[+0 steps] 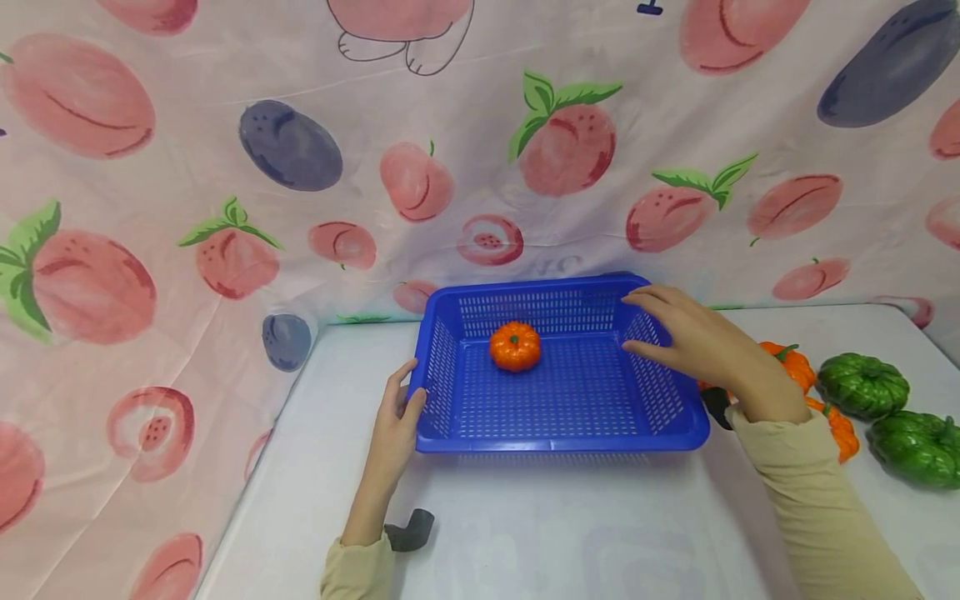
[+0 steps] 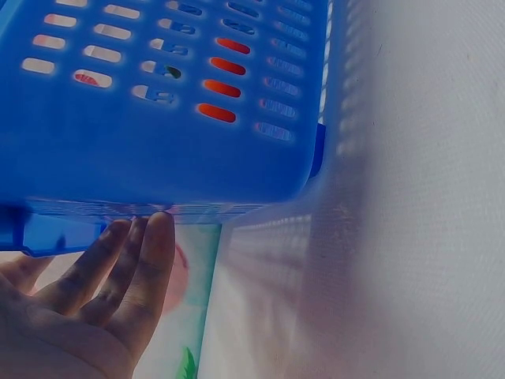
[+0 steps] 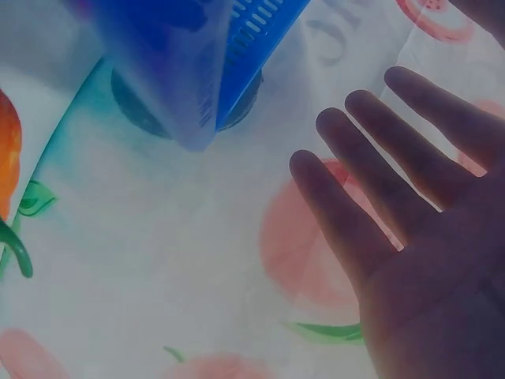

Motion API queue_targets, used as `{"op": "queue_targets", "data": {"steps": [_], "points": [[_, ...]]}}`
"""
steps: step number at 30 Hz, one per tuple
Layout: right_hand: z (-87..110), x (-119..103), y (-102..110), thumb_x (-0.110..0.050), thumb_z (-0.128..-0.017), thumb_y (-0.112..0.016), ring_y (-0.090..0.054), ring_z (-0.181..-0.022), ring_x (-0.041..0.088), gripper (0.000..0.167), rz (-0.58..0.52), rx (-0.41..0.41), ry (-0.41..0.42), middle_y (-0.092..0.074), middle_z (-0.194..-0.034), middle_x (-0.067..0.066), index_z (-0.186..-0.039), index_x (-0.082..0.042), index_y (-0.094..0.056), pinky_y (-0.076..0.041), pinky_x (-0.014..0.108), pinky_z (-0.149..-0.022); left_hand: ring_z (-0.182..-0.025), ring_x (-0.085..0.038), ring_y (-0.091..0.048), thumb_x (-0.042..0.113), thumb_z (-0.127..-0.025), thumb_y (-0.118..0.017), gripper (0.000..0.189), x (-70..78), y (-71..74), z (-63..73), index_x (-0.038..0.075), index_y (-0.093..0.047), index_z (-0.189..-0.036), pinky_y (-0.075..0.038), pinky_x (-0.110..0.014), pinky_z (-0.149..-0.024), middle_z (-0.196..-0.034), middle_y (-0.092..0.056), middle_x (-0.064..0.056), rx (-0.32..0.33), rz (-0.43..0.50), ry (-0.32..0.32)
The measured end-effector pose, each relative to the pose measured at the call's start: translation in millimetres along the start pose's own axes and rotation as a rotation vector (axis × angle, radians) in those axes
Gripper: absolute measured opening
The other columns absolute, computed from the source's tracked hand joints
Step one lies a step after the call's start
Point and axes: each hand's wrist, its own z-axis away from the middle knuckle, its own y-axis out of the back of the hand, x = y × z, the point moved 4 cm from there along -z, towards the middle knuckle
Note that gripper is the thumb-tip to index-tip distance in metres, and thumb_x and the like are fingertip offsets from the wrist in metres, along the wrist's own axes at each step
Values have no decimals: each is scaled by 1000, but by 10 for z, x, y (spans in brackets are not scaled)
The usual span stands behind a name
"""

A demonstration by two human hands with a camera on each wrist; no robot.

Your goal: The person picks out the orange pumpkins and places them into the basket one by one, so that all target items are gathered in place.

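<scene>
A blue plastic basket [image 1: 551, 446] with slotted walls stands on the white table. Inside it, toward the back left, lies a small orange pumpkin [image 1: 515, 347] with a green stem. My left hand [image 1: 395, 425] is at the outside of the basket's left wall, its fingertips at the blue plastic; in the left wrist view the fingers look nearly straight. Over the basket's right end is my right hand [image 1: 686, 333], fingers extended and thumb apart. The right wrist view shows its fingers [image 3: 371, 174] spread, holding nothing, with the basket's corner beside them.
Right of the basket lie orange pumpkins [image 1: 840, 433], partly hidden by the right arm, and two green pumpkins [image 1: 862, 385]. A fruit-printed cloth [image 1: 360, 167] hangs behind the table and along its left side.
</scene>
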Motion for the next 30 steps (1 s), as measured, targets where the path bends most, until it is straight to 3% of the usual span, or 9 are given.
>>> {"op": "queue_targets", "data": {"steps": [10,15,20,30], "points": [[108,108,-8,-44,-92,-69,-36,-137,45,69,12,18,-59,-41,-148,24,-142,-2,-48,-34,63,-107,-116,-37,-58,21,-107,-46,48,20,-8,0,15,-34,-153,-42,-50,-99,-131,-57,-26,4,-4,-8],[146,143,-11,-42,-92,-70,-43,-132,44,68,20,26,-66,-42,-146,25,-141,0,-48,-42,60,-100,-115,-36,-58,20,-107,-45,48,15,-3,-1,15,-34,-153,-43,-47,-98,-130,-58,-25,7,-9,-4],[178,194,-20,-43,-92,-69,-38,-137,45,69,0,10,-105,-39,-149,25,-143,-2,-47,-35,64,-105,-117,-35,-58,20,-107,-45,47,3,3,-2,17,-35,-153,-43,-48,-99,-131,-57,-25,12,-15,8],[251,319,-50,-38,-92,-71,-36,-136,47,67,-22,-7,-139,-39,-148,26,-143,-3,-47,-33,68,-104,-119,-36,-57,23,-107,-46,48,4,2,2,17,-35,-153,-41,-53,-102,-132,-57,-25,11,-15,10]]}}
